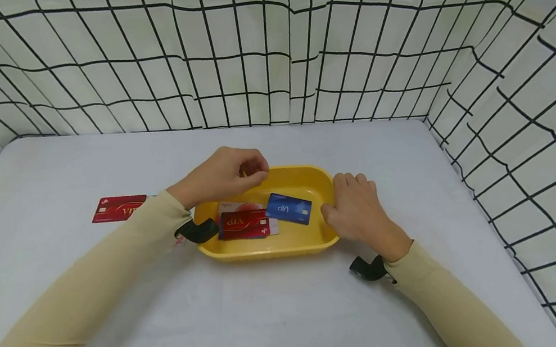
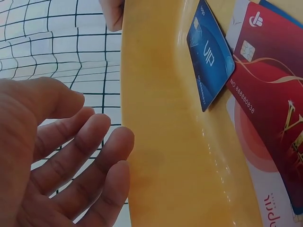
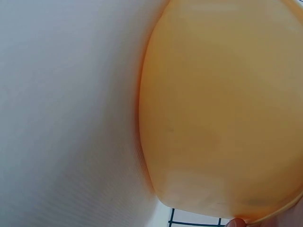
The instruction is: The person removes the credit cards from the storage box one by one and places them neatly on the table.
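Black wire grid rises round one white tabletop, running from 10 o'clock through 12 to 3. Two beige sleeves come in from 7 and 5 o'clock. One yellow tray sits on the tabletop between the two hands. With the tray's middle as the clock's centre, the right hand is at 3 o'clock, its fingers bent and gripping the rim, thumb over the inner side. At 10 o'clock the left hand hangs just beside the rim, fingers loosely curved, thumb near the forefinger, holding nothing. Two black wrist pieces show, one below each hand. At least four cards lie in the tray: one blue VIP card towards 2 o'clock, one red VIP card at 8, one white card with a pink disc partly under the red one, and one blue-edged card mostly hidden beneath it. One loose red card lies on the tabletop at 9 o'clock, apart from the tray, partly covered by the left sleeve.
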{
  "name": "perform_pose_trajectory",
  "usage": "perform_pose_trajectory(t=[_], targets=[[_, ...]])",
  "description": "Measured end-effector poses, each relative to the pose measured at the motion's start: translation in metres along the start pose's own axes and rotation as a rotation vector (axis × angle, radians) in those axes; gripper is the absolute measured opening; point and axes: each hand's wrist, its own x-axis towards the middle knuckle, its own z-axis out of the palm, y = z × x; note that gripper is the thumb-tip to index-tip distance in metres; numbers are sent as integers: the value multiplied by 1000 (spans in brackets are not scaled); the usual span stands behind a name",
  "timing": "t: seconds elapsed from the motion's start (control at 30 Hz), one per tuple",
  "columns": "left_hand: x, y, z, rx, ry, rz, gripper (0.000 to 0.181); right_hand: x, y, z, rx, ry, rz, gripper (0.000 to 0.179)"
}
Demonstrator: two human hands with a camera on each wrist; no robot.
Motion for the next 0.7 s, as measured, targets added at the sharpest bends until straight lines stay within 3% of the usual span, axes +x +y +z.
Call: perform_pose_trajectory(t=[0.23,0.7], targets=[[6,1,11,1,-65,19,19,-3,0,1,-7,-13,14,40],[12,4,25,10,-115,67,22,-1,-1,0,-11,8,0,42]])
